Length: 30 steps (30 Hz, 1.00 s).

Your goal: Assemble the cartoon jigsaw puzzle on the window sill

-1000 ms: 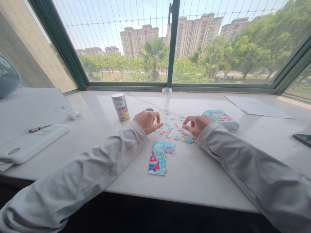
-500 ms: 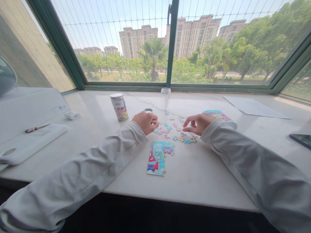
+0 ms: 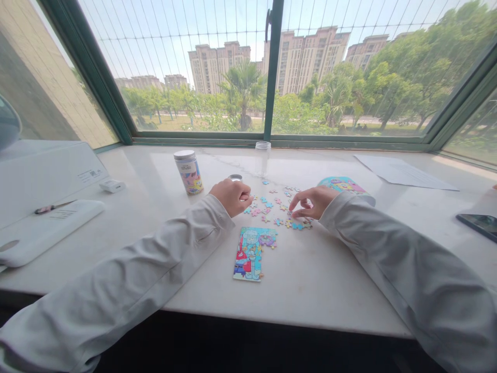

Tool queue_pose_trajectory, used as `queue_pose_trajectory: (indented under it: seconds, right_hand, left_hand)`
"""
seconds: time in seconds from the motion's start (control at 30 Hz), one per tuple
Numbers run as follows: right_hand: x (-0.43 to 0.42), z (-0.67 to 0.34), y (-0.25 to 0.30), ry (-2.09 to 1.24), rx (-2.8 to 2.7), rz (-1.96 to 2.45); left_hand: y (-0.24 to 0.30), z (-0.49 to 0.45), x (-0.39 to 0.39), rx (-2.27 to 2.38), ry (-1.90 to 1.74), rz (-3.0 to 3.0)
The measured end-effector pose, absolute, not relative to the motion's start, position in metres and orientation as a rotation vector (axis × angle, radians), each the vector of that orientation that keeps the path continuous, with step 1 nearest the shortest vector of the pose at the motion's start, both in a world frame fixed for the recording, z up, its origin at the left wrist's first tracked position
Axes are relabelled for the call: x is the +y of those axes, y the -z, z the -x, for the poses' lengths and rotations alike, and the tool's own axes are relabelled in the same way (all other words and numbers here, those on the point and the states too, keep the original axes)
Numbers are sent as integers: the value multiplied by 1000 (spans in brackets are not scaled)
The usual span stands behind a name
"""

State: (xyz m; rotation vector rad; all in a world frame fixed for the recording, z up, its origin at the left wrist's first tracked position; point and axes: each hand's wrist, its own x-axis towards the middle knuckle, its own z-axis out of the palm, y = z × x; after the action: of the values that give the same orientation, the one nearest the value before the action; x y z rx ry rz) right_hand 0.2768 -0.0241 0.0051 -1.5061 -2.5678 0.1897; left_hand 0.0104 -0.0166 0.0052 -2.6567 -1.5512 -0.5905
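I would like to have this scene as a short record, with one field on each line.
Surface: pale tabletop
Left hand: curled beside loose pieces; contents hidden
Right hand: fingertips at loose pieces; grip unclear
Puzzle: partly assembled, nearer the person than loose pieces
Containers: printed canister, left; clear jar, near window frame
Right side: curved picture sheet, paper, phone

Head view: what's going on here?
A person's right hand is low at the right of the loose puzzle pieces; the left hand is curled at their left. Whether either holds a piece can't be told. The joined puzzle section lies nearer the person on the counter, its lower right unfilled.
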Motion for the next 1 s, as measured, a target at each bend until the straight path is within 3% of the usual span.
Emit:
queue_pose_trajectory:
  seconds: [1.0]
  right_hand:
    - [-22, -270, 1, -124, -2502, 1682]
  left_hand:
    - [-4, -10, -17, -1583, 570, 2674]
